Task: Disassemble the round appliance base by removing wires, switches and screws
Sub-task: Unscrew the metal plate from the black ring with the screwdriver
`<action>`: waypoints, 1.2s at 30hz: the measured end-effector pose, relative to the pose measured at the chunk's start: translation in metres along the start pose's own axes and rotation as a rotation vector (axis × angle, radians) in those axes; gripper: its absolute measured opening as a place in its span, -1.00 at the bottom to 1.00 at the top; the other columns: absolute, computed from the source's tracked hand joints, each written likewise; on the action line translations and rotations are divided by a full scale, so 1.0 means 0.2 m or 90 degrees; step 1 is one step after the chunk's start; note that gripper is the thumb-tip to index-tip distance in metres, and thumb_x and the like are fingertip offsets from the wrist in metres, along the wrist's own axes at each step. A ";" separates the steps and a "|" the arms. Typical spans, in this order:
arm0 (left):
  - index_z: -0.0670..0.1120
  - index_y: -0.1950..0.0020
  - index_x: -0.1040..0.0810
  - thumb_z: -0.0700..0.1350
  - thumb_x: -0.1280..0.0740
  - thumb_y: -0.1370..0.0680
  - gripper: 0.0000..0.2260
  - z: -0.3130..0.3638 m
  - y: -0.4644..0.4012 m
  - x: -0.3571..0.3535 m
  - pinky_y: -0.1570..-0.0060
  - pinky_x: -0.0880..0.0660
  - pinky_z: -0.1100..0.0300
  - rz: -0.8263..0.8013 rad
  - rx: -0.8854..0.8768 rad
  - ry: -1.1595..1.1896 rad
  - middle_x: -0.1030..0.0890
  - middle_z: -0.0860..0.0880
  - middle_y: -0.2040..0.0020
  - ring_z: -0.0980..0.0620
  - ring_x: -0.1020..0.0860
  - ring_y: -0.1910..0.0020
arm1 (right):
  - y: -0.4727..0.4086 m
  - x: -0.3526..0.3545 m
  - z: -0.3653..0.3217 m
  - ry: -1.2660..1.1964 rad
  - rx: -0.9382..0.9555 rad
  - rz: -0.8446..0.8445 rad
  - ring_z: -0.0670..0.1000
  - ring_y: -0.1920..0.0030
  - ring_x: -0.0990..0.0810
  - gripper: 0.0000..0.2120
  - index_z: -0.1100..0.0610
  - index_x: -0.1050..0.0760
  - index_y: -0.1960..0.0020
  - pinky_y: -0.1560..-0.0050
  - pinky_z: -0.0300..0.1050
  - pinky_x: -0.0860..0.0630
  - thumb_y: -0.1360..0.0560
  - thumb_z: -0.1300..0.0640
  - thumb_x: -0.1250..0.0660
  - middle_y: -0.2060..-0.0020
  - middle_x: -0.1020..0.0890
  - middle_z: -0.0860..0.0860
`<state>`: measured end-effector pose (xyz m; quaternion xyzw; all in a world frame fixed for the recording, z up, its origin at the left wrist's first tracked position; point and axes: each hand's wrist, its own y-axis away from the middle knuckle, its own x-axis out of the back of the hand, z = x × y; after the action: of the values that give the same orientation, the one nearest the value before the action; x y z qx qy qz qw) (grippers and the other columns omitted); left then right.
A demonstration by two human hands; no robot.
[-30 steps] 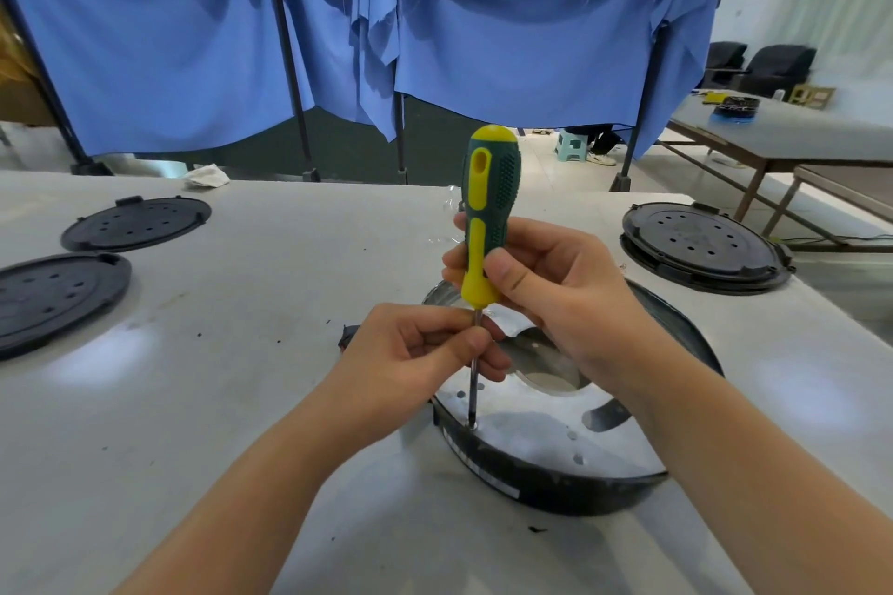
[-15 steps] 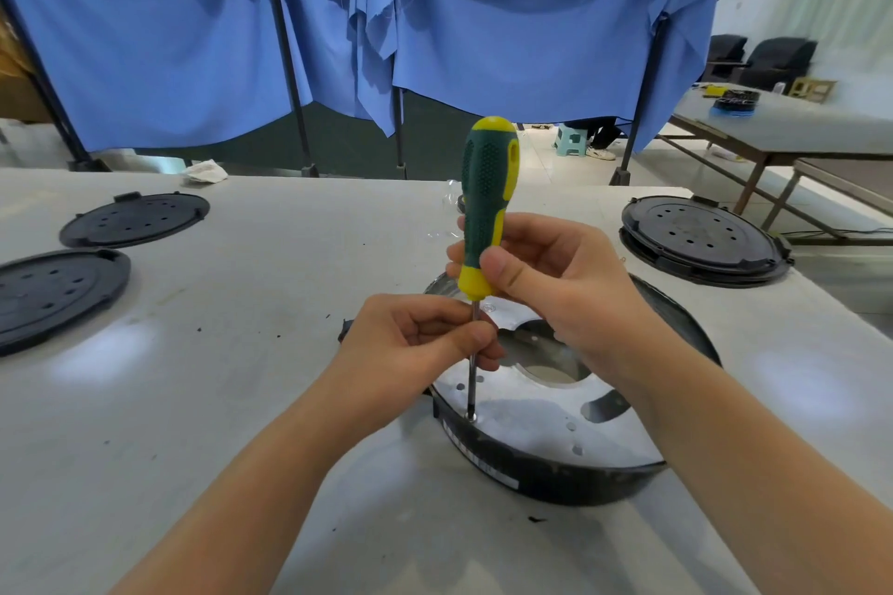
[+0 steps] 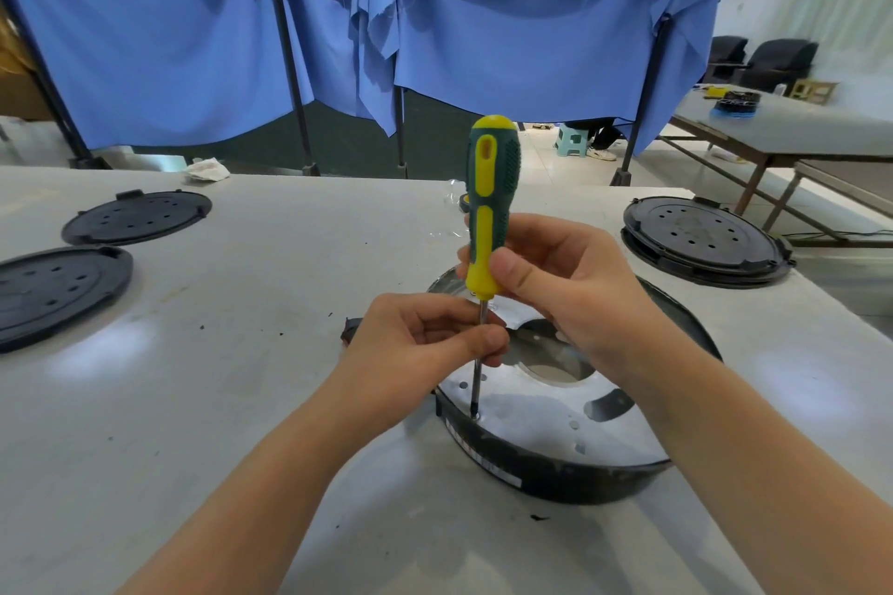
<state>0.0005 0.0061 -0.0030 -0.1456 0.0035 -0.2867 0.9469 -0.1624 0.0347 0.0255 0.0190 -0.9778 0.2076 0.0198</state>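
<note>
The round appliance base [image 3: 555, 464] lies on the white table, a black rim around a shiny metal plate with a centre hole. A green and yellow screwdriver [image 3: 490, 188] stands upright with its tip at a screw [image 3: 475, 416] near the plate's front left edge. My right hand [image 3: 565, 290] grips the lower handle. My left hand [image 3: 425, 343] pinches the metal shaft just below the handle. My right forearm hides the base's right side.
Two black round covers [image 3: 137, 217] [image 3: 53, 290] lie at the table's left. A stacked black base [image 3: 703, 242] sits at the right edge. A crumpled white cloth [image 3: 208, 170] lies at the far edge. Blue curtains hang behind; another table stands at the right.
The screwdriver handle has turned a little in my right hand. Both hands and the base stay in about the same place.
</note>
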 end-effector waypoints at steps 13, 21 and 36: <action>-0.02 0.13 -0.68 -0.35 -0.35 -0.50 -0.76 0.01 0.01 0.02 0.14 -0.56 0.35 -0.032 0.022 -0.034 -0.73 -0.03 0.21 0.00 -0.70 0.19 | 0.00 0.00 0.02 0.072 -0.040 0.000 -0.07 0.01 -0.67 -0.67 -0.18 -0.63 -0.05 -0.03 0.22 -0.60 -0.29 -0.08 -0.49 -0.02 -0.69 -0.07; -0.01 0.29 -0.71 -0.33 -0.50 -0.34 -0.80 0.01 -0.01 0.03 0.22 -0.55 0.36 0.028 0.019 -0.033 -0.71 -0.05 0.30 0.00 -0.70 0.28 | 0.01 0.02 0.02 -0.041 -0.031 -0.046 0.06 -0.06 -0.67 -0.79 0.02 -0.63 -0.07 -0.04 -0.16 -0.57 -0.44 0.12 -0.38 0.02 -0.71 0.06; 0.06 0.04 -0.64 -0.29 -0.36 -0.50 -0.77 0.01 0.01 0.02 0.09 -0.53 0.40 -0.044 0.010 -0.051 -0.72 0.07 0.13 0.11 -0.69 0.09 | 0.00 0.02 0.02 -0.083 -0.072 -0.058 0.06 -0.06 -0.67 -0.74 0.12 -0.57 -0.10 -0.04 -0.16 -0.57 -0.50 0.21 -0.18 0.01 -0.70 0.08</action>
<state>0.0047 0.0054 -0.0009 -0.1493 -0.0417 -0.3129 0.9370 -0.1664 0.0331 0.0219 0.0755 -0.9853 0.1493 -0.0337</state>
